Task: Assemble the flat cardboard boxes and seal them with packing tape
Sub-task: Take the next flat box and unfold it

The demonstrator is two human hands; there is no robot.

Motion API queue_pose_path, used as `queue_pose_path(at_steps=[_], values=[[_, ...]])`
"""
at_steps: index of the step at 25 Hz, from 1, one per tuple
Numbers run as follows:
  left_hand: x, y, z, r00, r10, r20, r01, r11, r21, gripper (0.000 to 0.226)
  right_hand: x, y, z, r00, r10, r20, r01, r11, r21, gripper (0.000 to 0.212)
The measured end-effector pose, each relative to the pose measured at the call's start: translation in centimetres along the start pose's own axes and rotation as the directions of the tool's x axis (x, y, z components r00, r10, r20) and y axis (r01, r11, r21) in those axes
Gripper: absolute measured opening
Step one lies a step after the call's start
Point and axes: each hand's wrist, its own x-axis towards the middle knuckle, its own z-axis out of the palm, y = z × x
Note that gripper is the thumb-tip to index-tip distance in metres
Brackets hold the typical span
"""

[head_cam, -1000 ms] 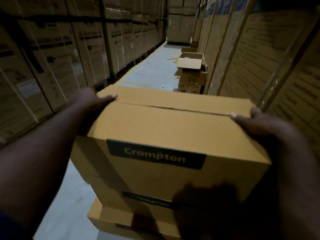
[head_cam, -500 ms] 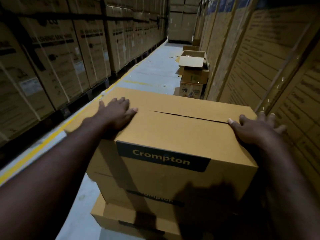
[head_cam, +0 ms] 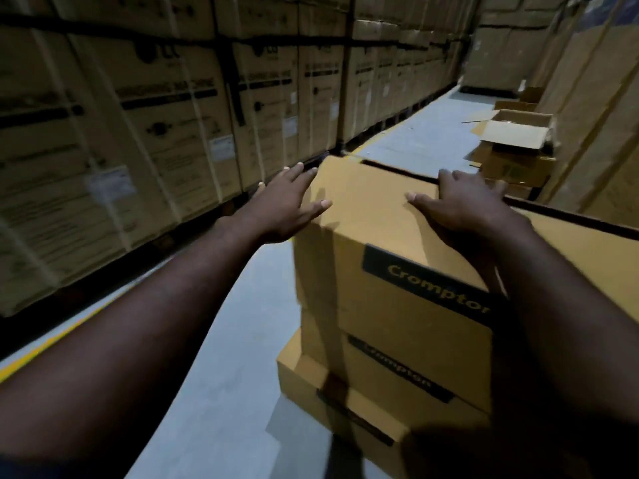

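A brown cardboard box [head_cam: 373, 219] labelled Crompton sits on top of a stack of similar boxes [head_cam: 380, 375]. Its top flaps are folded down, with a dark seam running between them. My left hand [head_cam: 287, 205] lies at the box's left top edge with straight fingers, the thumb touching the corner. My right hand [head_cam: 460, 202] presses flat on the top flaps with spread fingers. No tape roll shows.
Tall strapped cartons [head_cam: 155, 115] line the left side of the aisle on pallets. More big cartons [head_cam: 594, 115] stand on the right. An open box [head_cam: 515, 133] sits on other boxes further down. Grey floor [head_cam: 224, 357] with a yellow line runs between.
My view has swung left. My left hand slid off the box top to its left edge, and my right hand moved from the right edge toward the middle of the top.
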Motion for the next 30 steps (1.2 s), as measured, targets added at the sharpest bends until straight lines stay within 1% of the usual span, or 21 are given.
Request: queue_pose_path(at_steps=[2,3,5,7,9,11,12,14,16,18,19,21,23,26,30], values=[[-4.5,-4.7,-1.2,0.994,-0.112,-0.004,0.112,0.993,0.027,0.079,-0.1,-5.3,0.4,0.987,-0.149,-0.053,0.149,0.989,-0.013,0.079],[-7.4,-7.3,-2.0,0.983,-0.182,-0.011,0.182,0.983,0.035,0.080,-0.4,-8.4,0.8,0.968,-0.240,-0.079,0.241,0.971,-0.006,0.080],[-13.6,-12.0,-3.5,0.947,-0.320,-0.033,0.321,0.946,0.046,0.081,-1.8,-15.0,2.0,0.905,-0.410,-0.113,0.414,0.910,0.020,0.083],[-20.9,-16.3,-5.0,0.881,-0.470,-0.056,0.472,0.881,0.033,0.081,-4.8,-22.4,3.8,0.822,-0.558,-0.114,0.566,0.823,0.053,0.086],[-29.8,-20.5,-6.3,0.786,-0.612,-0.091,0.616,0.787,0.030,0.088,-10.0,-30.5,6.3,0.714,-0.695,-0.086,0.700,0.705,0.113,0.088],[-39.3,-23.4,-7.3,0.670,-0.734,-0.112,0.741,0.670,0.044,0.102,-16.5,-38.1,9.2,0.583,-0.812,-0.037,0.804,0.569,0.171,0.087],[-44.1,-24.4,-7.5,0.597,-0.793,-0.122,0.801,0.597,0.043,0.102,-19.9,-41.4,10.7,0.503,-0.864,-0.008,0.849,0.492,0.191,0.086],[-54.2,-25.6,-7.5,0.420,-0.898,-0.129,0.907,0.421,0.016,0.091,-28.0,-47.7,14.0,0.319,-0.947,0.039,0.919,0.319,0.231,0.081],[-63.2,-26.2,-6.6,0.269,-0.957,-0.110,0.962,0.271,-0.007,0.088,-35.8,-52.2,17.1,0.149,-0.986,0.077,0.947,0.165,0.275,0.079],[-71.3,-26.4,-4.7,0.131,-0.989,-0.073,0.990,0.134,-0.037,0.088,-43.3,-55.4,20.3,-0.015,-0.992,0.124,0.950,0.024,0.311,0.077],[-74.7,-26.4,-3.5,0.075,-0.996,-0.048,0.996,0.077,-0.051,0.088,-46.5,-56.7,21.9,-0.086,-0.985,0.150,0.945,-0.032,0.326,0.076],[-80.5,-26.4,-0.5,-0.029,-1.000,0.001,0.996,-0.029,-0.087,0.086,-52.2,-58.7,25.2,-0.194,-0.958,0.211,0.932,-0.113,0.345,0.074],[-85.3,-26.5,3.1,-0.121,-0.992,0.025,0.986,-0.123,-0.116,0.083,-57.3,-60.6,29.1,-0.266,-0.927,0.266,0.920,-0.161,0.358,0.074],[-91.4,-27.4,9.7,-0.248,-0.965,0.090,0.952,-0.260,-0.164,0.081,-63.2,-62.9,35.6,-0.327,-0.882,0.339,0.899,-0.180,0.398,0.070],[-97.4,-29.8,19.4,-0.339,-0.931,0.135,0.904,-0.362,-0.229,0.075,-69.2,-65.3,45.5,-0.367,-0.809,0.459,0.890,-0.162,0.426,0.067]])
